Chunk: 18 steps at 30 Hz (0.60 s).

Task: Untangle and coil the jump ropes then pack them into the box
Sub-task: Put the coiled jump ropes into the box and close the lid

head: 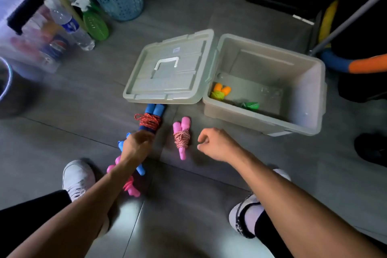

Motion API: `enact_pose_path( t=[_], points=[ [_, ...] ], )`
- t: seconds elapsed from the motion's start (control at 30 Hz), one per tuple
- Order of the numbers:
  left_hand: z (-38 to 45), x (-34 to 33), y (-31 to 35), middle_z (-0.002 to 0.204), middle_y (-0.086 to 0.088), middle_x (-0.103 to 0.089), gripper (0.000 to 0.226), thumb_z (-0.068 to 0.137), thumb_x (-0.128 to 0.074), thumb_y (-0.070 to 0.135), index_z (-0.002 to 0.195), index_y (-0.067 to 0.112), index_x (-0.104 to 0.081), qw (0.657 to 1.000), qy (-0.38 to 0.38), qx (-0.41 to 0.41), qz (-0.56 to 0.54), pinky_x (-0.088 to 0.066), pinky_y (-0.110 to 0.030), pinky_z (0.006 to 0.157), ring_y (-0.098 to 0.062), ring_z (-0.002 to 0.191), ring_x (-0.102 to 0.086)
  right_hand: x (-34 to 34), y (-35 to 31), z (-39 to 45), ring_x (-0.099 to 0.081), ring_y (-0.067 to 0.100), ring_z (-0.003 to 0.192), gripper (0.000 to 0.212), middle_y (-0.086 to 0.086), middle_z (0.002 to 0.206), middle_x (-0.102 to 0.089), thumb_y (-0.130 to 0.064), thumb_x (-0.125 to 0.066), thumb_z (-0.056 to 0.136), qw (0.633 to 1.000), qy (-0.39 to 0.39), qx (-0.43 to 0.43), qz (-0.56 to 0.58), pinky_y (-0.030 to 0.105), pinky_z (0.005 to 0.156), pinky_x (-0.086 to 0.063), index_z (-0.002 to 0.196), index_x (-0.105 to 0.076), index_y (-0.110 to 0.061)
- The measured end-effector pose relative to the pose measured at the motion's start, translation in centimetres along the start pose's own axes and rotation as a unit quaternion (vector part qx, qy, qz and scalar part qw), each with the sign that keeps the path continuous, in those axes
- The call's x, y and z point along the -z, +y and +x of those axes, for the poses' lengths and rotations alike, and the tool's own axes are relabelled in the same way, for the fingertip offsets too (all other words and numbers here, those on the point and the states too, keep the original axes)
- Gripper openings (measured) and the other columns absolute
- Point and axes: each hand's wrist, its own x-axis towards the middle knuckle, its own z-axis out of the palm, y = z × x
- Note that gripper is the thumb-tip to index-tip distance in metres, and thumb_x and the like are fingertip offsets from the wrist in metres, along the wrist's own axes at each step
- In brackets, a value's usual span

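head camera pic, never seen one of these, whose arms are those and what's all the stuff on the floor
The camera sits on a person's head and looks down, so the two bare arms are their own, with their shoes below. No machine is involved. On the grey floor stands an open plastic box with its lid lying beside it. Inside are two coiled jump ropes, an orange-handled one and a green one. In front lie a blue-handled rope and a pink-handled rope, both coiled. The left hand reaches to the blue bundle's near end, over more ropes. The right hand hovers loosely curled, holding nothing.
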Motion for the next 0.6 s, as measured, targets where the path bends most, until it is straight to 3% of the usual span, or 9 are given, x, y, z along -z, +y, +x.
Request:
enact_pose_path(
  t=[0.1, 0.2, 0.27, 0.33, 0.47, 0.53, 0.6],
  points=[
    [3.0, -0.3, -1.1, 0.1, -0.017, -0.068, 0.029, 0.083, -0.061, 0.005, 0.112, 0.008, -0.066, 0.995, 0.045, -0.033, 0.08, -0.043, -0.032, 0.078, -0.034, 0.094, -0.062, -3.5, 0.5, 1.3, -0.062, 0.016, 0.078, 0.008, -0.001, 0.083, -0.066, -0.015, -0.066, 0.083, 0.996, 0.016, -0.058, 0.07, 0.023, 0.07, -0.048, 0.086, -0.064, -0.022],
    [6.5, -1.5, -2.6, 0.111, -0.024, -0.059, 0.055, 0.081, -0.068, 0.018, 0.131, 0.008, -0.046, 0.991, 0.052, -0.023, 0.123, -0.042, -0.042, 0.086, -0.043, 0.104, -0.055, -6.6, 1.6, 2.4, -0.057, 0.014, 0.074, 0.012, -0.001, 0.082, -0.063, -0.012, -0.065, 0.085, 0.991, 0.01, -0.099, 0.088, 0.011, 0.055, -0.038, 0.097, -0.066, -0.013],
    [8.4, -2.3, -3.8, 0.113, -0.023, -0.06, 0.069, 0.081, -0.07, 0.029, 0.138, 0.008, -0.035, 0.98, 0.042, -0.01, 0.193, -0.041, -0.046, 0.088, -0.044, 0.106, -0.055, -7.8, 2.5, 3.1, -0.057, 0.013, 0.07, 0.013, -0.002, 0.08, -0.062, -0.014, -0.065, 0.086, 0.989, -0.001, -0.121, 0.086, 0.015, 0.054, -0.039, 0.099, -0.065, -0.012],
    [9.3, -2.7, -4.1, 0.113, -0.023, -0.062, 0.063, 0.082, -0.068, 0.032, 0.132, 0.007, -0.039, 0.978, 0.035, 0.005, 0.207, -0.041, -0.045, 0.087, -0.043, 0.105, -0.056, -8.4, 2.9, 3.9, -0.057, 0.013, 0.067, 0.012, -0.001, 0.078, -0.063, -0.014, -0.066, 0.085, 0.987, -0.005, -0.133, 0.085, 0.021, 0.058, -0.041, 0.097, -0.065, -0.011],
    [8.0, -2.2, -3.5, 0.088, -0.006, -0.064, 0.025, 0.081, -0.069, 0.026, 0.099, 0.016, -0.055, 0.998, 0.033, 0.027, 0.04, -0.043, -0.03, 0.071, -0.029, 0.084, -0.06, -9.2, 2.1, 6.4, -0.062, 0.02, 0.079, 0.012, 0.002, 0.084, -0.067, -0.019, -0.071, 0.079, 0.984, 0.013, -0.15, 0.094, 0.028, 0.07, -0.045, 0.086, -0.062, -0.016],
    [7.4, -1.6, -3.9, 0.086, -0.008, -0.067, 0.028, 0.07, -0.073, 0.03, 0.09, 0.016, -0.059, 0.992, 0.01, 0.093, -0.086, -0.054, -0.036, 0.069, -0.027, 0.076, -0.064, -9.9, 1.1, 7.5, -0.061, 0.018, 0.074, 0.02, -0.001, 0.077, -0.066, -0.025, -0.073, 0.079, 0.981, 0.011, -0.156, 0.113, 0.028, 0.07, -0.047, 0.076, -0.053, -0.021],
    [6.5, -0.8, -4.3, 0.092, -0.014, -0.066, 0.021, 0.076, -0.074, 0.02, 0.091, 0.013, -0.061, 0.967, -0.007, 0.153, -0.202, -0.059, -0.04, 0.066, -0.027, 0.067, -0.063, -10.8, 0.4, 8.2, -0.061, 0.014, 0.08, 0.017, 0.005, 0.097, -0.069, -0.021, -0.072, 0.082, 0.982, 0.004, -0.13, 0.137, 0.026, 0.075, -0.047, 0.095, -0.061, -0.019]
  ],
)
